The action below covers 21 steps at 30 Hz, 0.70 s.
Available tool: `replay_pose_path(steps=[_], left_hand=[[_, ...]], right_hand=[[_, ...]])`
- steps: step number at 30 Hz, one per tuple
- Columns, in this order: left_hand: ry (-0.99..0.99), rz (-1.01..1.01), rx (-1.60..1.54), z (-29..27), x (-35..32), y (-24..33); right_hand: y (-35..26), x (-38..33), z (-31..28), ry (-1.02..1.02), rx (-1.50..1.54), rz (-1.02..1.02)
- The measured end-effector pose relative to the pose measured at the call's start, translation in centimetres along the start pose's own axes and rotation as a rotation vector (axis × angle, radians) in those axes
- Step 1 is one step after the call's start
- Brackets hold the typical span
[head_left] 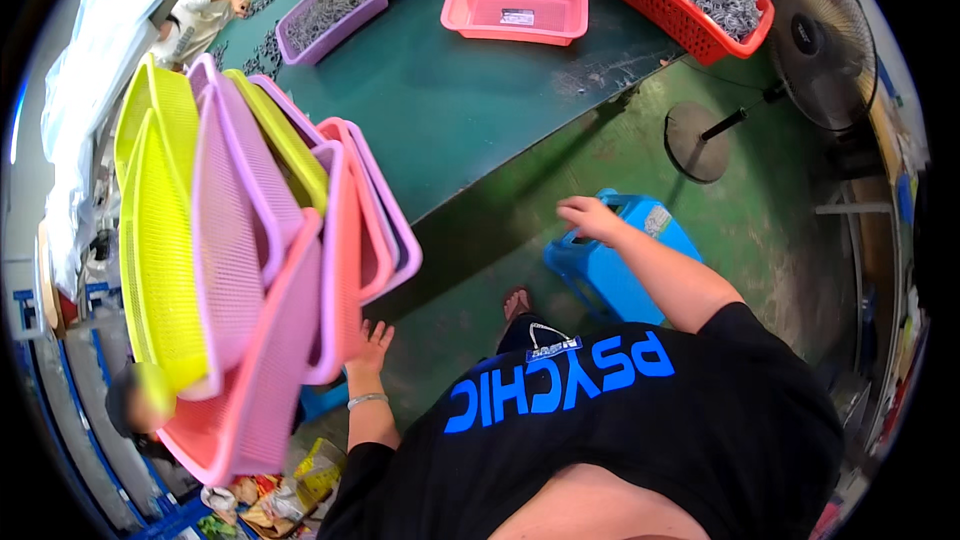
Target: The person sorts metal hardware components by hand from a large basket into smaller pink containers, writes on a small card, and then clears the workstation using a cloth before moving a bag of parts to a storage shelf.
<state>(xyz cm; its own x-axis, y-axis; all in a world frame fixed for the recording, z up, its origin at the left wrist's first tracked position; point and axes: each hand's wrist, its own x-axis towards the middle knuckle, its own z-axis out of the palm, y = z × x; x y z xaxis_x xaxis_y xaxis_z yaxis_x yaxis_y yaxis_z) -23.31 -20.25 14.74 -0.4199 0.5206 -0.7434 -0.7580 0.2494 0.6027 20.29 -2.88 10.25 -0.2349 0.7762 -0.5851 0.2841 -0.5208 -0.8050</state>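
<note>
My left hand [368, 348] is open, fingers apart, right beside the lower right edge of a big stack of plastic baskets [340, 270]. Whether the fingertips touch a basket I cannot tell. The baskets are yellow-green, purple and pink, nested and tipped on their sides along the left end of the table. My right hand [592, 218] reaches out over a blue plastic stool [625, 260], its fingers stretched loosely and holding nothing. On the green table [420, 110] sits a pink basket [515, 5] with a white label inside.
A red basket [690, 0] and a purple basket [330, 20] hold many small grey metal pieces. Right of the table stands a pedestal fan [815, 45]. Another person [205, 20] works at the far left; a second head [135, 400] shows behind the stack.
</note>
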Motion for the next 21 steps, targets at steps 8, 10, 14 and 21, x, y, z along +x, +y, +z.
replay_pose_path(steps=[8, 10, 14, 21], left_hand=[[0.251, -0.342, 0.275, 1.1, -6.6, -14.6], [0.247, -0.38, 0.366, 3.6, -7.0, -16.8], [0.089, -0.317, 0.669, 6.6, -6.0, -18.9], [0.002, -0.306, 0.704, 9.6, -0.4, -19.2]], right_hand=[[30.1, -3.4, -20.8, 0.31, -0.089, 0.657], [35.7, -1.8, -23.2, 0.388, -0.101, 0.678], [28.1, -2.7, -21.7, 0.288, 0.117, 0.569], [18.8, -1.9, -14.8, 0.014, -0.167, 0.667]])
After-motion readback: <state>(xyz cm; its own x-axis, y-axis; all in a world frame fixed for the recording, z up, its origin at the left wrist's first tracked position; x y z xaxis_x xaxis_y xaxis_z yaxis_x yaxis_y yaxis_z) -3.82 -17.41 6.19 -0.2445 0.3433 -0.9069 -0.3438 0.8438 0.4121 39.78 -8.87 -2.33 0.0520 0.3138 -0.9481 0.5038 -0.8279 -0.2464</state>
